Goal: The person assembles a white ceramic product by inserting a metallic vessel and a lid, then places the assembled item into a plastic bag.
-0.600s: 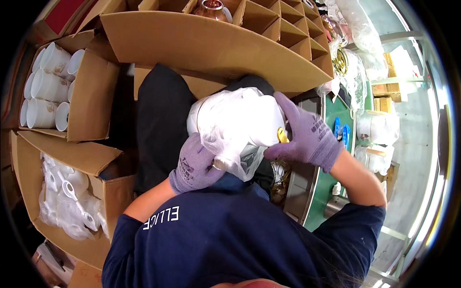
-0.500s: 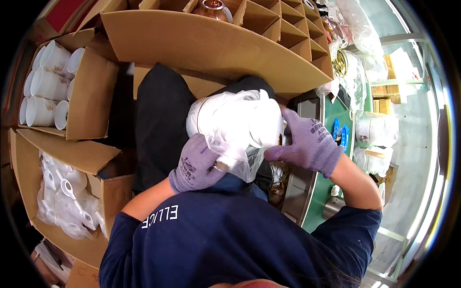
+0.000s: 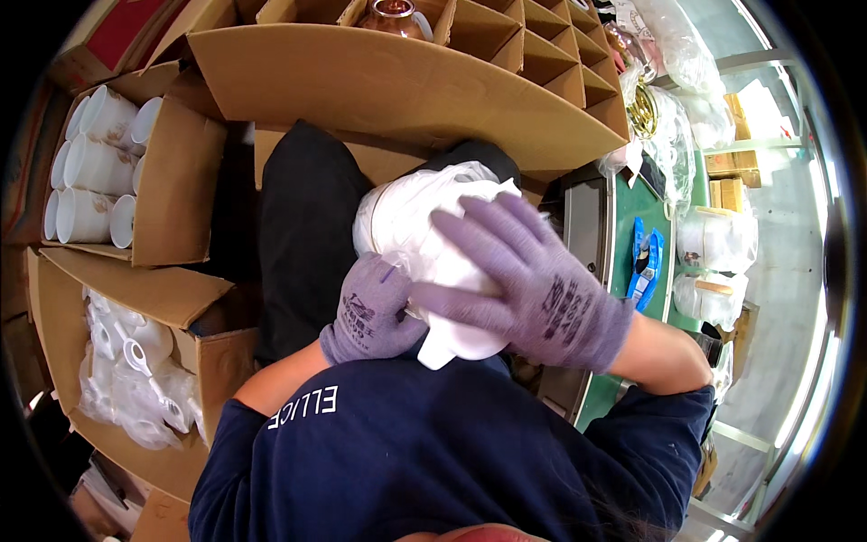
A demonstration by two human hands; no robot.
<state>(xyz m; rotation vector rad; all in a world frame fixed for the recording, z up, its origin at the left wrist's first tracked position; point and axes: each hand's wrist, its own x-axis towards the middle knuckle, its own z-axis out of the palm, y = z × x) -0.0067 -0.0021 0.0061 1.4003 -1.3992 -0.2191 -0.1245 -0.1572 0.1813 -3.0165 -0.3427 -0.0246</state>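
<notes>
A white, rounded vessel, perhaps a pot, wrapped in thin plastic film, rests on my lap between my thighs. Its smooth white lower end points toward my body, with a flat tab-like part sticking out. In a grey-purple knitted glove, my left hand is curled round the near left side, its fingertips closed on the film. My right hand, gloved alike, lies across the top and right side with fingers stretched and spread. It covers much of the vessel, so its exact kind stays hidden.
Ahead stands a large divided carton, a copper-coloured pot in one compartment. At left, one box holds white cups; another holds bagged white handled parts. A green bench at right carries a blue packet.
My right hand has moved left from the vessel's right end onto its top, fingers now spread. The vessel's white end has swung toward me. My left hand keeps its place.
</notes>
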